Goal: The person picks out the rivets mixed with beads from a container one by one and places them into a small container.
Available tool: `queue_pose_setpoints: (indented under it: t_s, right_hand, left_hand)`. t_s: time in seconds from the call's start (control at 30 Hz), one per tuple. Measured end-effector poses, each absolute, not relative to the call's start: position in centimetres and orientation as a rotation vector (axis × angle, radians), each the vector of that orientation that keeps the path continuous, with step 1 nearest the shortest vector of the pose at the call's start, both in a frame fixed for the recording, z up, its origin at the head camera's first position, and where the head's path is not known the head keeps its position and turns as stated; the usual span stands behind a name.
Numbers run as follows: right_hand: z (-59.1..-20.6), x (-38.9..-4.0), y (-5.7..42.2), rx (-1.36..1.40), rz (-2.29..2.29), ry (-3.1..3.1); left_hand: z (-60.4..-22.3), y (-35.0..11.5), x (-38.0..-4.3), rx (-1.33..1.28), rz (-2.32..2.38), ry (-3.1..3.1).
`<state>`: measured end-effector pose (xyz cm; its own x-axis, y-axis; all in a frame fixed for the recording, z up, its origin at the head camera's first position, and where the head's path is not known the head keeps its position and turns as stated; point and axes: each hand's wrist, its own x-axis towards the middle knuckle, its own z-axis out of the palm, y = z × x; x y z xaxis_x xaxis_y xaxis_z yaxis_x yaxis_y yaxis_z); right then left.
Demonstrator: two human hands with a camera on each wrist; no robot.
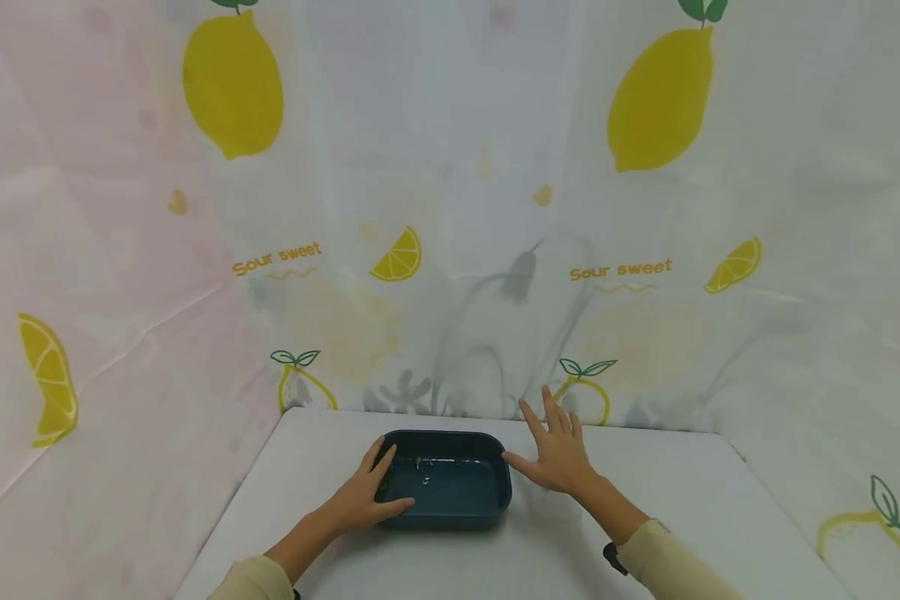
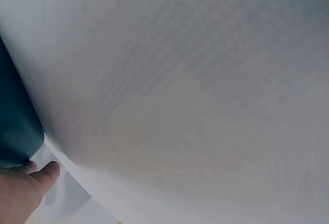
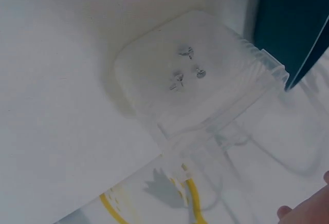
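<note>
A dark blue rectangular bin [image 1: 450, 518] stands on the white table in the head view. Inside it lies a small shiny piece [image 1: 425, 480], and small greenish bits show near its left end. My left hand [image 1: 352, 500] rests at the bin's left end, its fingers fairly straight along the rim and the thumb over the near side. Beyond the right rim my right hand [image 1: 558, 454] hovers with fingers spread, holding nothing. Below it sits a clear plastic box [image 3: 149, 70], plain in the right wrist view, with a few small metal pieces [image 3: 200, 72] in it.
The white table [image 1: 675, 517] reaches back to a hanging cloth [image 1: 450, 167] printed with lemons, which also encloses both sides. In the right wrist view the clear box stands close beside the blue bin's end, near the table's edge.
</note>
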<state>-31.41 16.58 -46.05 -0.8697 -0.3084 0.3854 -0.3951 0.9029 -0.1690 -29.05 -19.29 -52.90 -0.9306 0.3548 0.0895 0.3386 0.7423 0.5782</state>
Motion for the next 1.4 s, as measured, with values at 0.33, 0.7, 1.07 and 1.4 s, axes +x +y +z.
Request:
queue_pose_setpoints:
  t_s: [0.33,0.7,1.07,1.4]
  right_hand:
    - [-45.7,-31.7,15.6,0.513,0.383,-2.752]
    - [-46.2,-31.6,14.7,0.517,0.343,-2.775]
    - [-47.2,-32.0,13.5,0.515,0.351,-2.799]
    - [-47.7,-31.7,12.7,0.523,0.387,-2.798]
  left_hand:
    - [-53.4,-19.4,-29.4,0.582,0.971,2.904]
    - [-53.1,-19.2,-29.2,0.6,0.976,2.899]
    - [-53.2,-19.4,-29.3,0.594,0.981,2.909]
    - [-53.3,-19.4,-29.2,0.589,0.989,2.908]
